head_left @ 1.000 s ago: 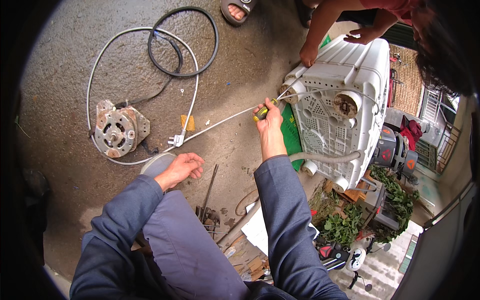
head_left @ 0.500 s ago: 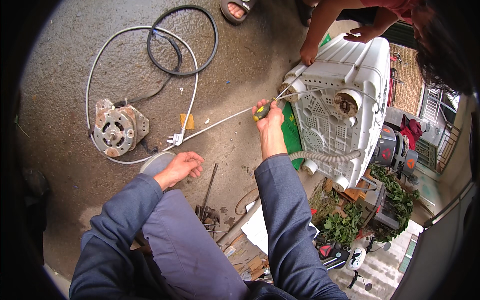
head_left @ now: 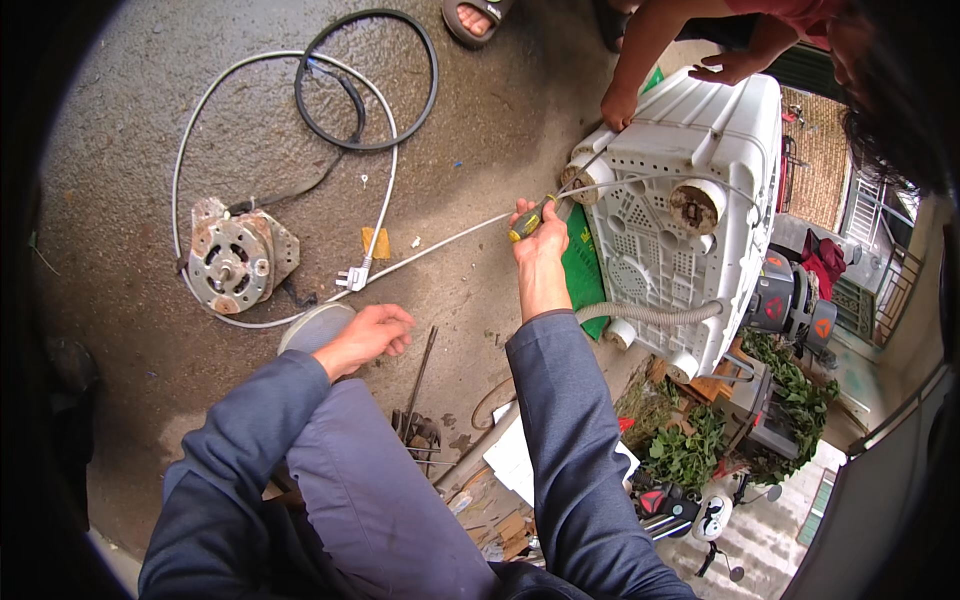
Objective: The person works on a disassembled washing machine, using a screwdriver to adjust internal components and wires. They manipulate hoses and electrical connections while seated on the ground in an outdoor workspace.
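Observation:
My right hand (head_left: 543, 245) grips a screwdriver (head_left: 526, 222) with a yellow and dark handle, its shaft reaching toward a corner foot (head_left: 580, 180) on the perforated underside of a white plastic appliance body (head_left: 650, 255) lying on its side. Another person's hand (head_left: 618, 105) rests on that body near the shaft; their second hand (head_left: 725, 72) hovers above it. My left hand (head_left: 370, 335) hangs beside my knee with loosely bent fingers apart, holding nothing. A rusty motor (head_left: 225, 262) lies on the wet ground at left, ringed by a white plugged cable (head_left: 383, 215).
A black belt (head_left: 430, 95) lies above the motor. A green mat (head_left: 585, 280) and grey hose (head_left: 650, 314) are by the appliance. A sandalled foot (head_left: 474, 20) is at the top, metal rods (head_left: 420, 380) below. Leafy plants (head_left: 675, 450) and a scooter (head_left: 785, 300) stand at right.
My left hand has shifted slightly to the right. My right hand and the screwdriver have moved only very slightly, and the other person's hands stay about the same.

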